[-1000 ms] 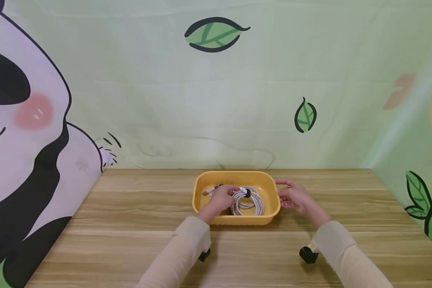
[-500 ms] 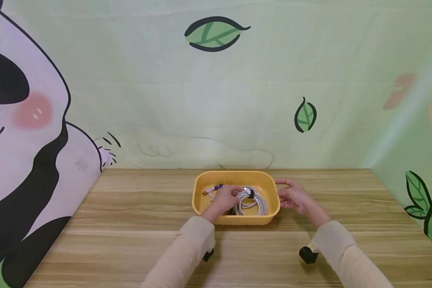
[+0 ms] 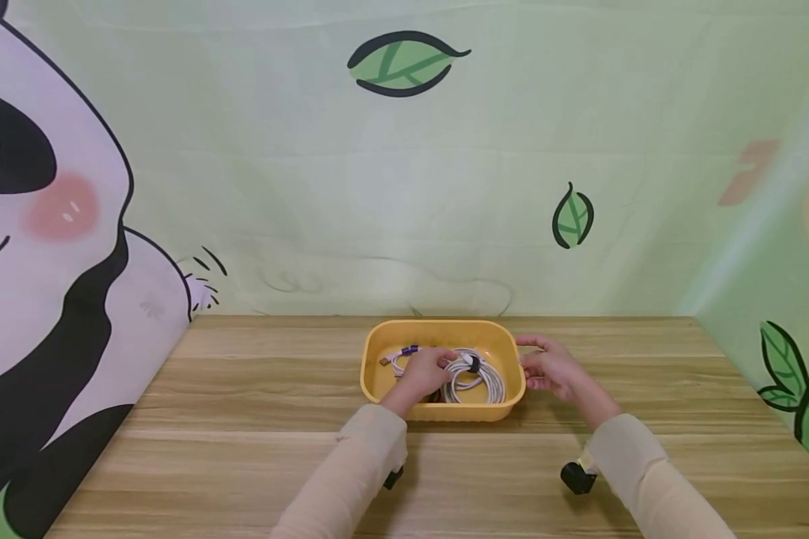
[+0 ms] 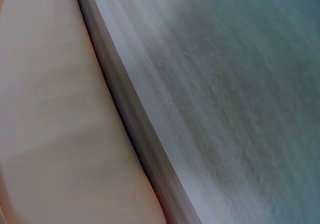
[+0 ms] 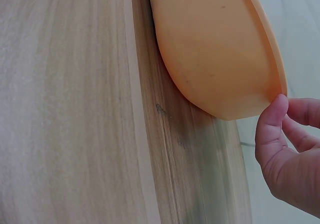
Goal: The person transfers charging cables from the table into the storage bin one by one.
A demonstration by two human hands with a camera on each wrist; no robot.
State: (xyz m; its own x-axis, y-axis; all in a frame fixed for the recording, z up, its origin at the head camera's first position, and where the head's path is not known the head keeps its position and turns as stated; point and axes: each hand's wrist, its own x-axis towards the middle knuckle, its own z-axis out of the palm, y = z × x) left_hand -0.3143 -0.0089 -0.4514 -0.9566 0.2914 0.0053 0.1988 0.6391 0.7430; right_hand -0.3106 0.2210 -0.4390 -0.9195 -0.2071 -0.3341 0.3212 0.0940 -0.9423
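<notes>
A yellow plastic bin [image 3: 438,325] stands on the table in the head view. Inside it, my left hand [image 3: 420,374] pinches the left side of a coiled white cable [image 3: 493,385], which a black strap [image 3: 474,364] binds. Farther left in the bin lies another white cable with a USB plug [image 3: 385,361] and a purple-blue band [image 3: 409,349]; my left hand hides part of it. At the bin's right end my right hand [image 3: 554,369] grips the wall. The right wrist view shows the thumb [image 5: 274,116] against the rim, other fingers beyond it.
The wooden table [image 3: 242,389] runs back to a green backdrop [image 3: 296,187] printed with a panda and leaves. Black wrist devices [image 3: 578,477] hang under both sleeves. The bin's outer wall [image 4: 65,104] fills the left of the left wrist view.
My left hand has shifted slightly right inside the bin, and the coiled cable has slid right with it. The right hand and the bin have stayed put.
</notes>
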